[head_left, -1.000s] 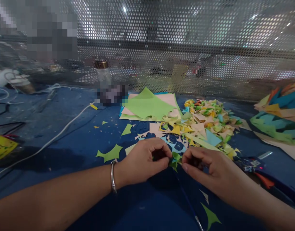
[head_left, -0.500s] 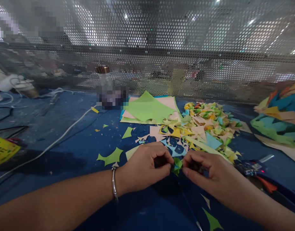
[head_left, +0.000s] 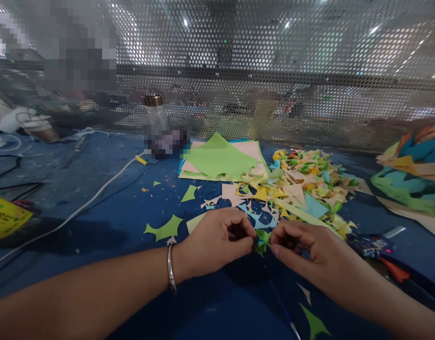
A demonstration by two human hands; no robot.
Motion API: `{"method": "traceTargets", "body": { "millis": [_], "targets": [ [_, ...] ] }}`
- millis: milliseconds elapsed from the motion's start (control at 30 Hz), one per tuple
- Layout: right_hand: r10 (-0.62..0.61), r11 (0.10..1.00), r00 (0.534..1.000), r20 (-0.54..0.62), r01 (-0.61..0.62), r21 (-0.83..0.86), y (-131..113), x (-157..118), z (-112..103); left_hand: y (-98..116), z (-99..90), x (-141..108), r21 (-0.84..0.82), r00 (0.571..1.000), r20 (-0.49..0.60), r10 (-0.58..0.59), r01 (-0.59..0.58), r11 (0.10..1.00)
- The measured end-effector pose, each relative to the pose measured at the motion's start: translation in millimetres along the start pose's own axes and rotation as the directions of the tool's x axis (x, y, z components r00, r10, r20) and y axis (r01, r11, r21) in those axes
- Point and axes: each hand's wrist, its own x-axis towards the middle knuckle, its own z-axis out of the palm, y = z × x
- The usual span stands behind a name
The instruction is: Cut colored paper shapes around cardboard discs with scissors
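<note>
Between my hands is a small green paper flower (head_left: 262, 242) with a bit of blue at its middle. My left hand (head_left: 222, 243) pinches its left side between thumb and forefinger. From the other side, my right hand (head_left: 302, 248) pinches its right edge in the same way. Below the flower, a thin dark blue stick with a metal end (head_left: 286, 311) lies on the table; whether it touches the flower I cannot tell. Just beyond my fingers are blue paper scraps with cut-out holes (head_left: 261, 219). A green paper offcut (head_left: 313, 323) lies near my right forearm.
Stacked coloured paper (head_left: 220, 156) lies at the back, beside a heap of small paper pieces (head_left: 305, 174). A glue gun (head_left: 397, 259) with a red light rests at right. Layered paper (head_left: 412, 174) stands beyond it. A white cable (head_left: 97, 193) crosses the left; a lidded jar (head_left: 156, 115) stands behind.
The green flower has turned slightly between my fingertips, so its petals look more spread. Both hands keep nearly the same place, and the view has shifted a little.
</note>
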Motion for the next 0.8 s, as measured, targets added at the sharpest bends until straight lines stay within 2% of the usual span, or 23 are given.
{"method": "traceTargets", "body": {
  "millis": [200, 400, 500, 667, 800],
  "targets": [
    [-0.019, 1.0, 1.0, 0.007, 0.019, -0.008, 2.1, -1.0, -0.2, 6.4, -2.3, -1.4, 0.174, 0.995, -0.021, 0.102, -0.097, 0.98],
    [-0.025, 1.0, 1.0, -0.008, 0.026, 0.015, 1.4, -1.8, -1.5, 6.2, -2.8, -0.7, 0.227, 0.993, -0.014, 0.115, -0.109, 0.968],
    [-0.033, 0.999, 0.999, -0.031, 0.034, 0.04, 0.2, -2.1, -2.0, 4.0, -2.9, 0.0, 0.175, 0.996, -0.031, 0.08, -0.074, 0.982],
    [-0.004, 0.997, 0.995, -0.097, 0.011, 0.075, 4.7, -4.4, -3.1, 1.2, -2.9, 2.3, -0.039, 0.997, -0.018, -0.074, 0.073, 0.997],
    [-0.017, 0.997, 0.985, -0.173, 0.029, 0.069, 7.9, -7.7, -3.6, 2.6, -3.1, 3.9, -0.148, 0.994, -0.007, -0.106, 0.103, 0.984]
  ]
}}
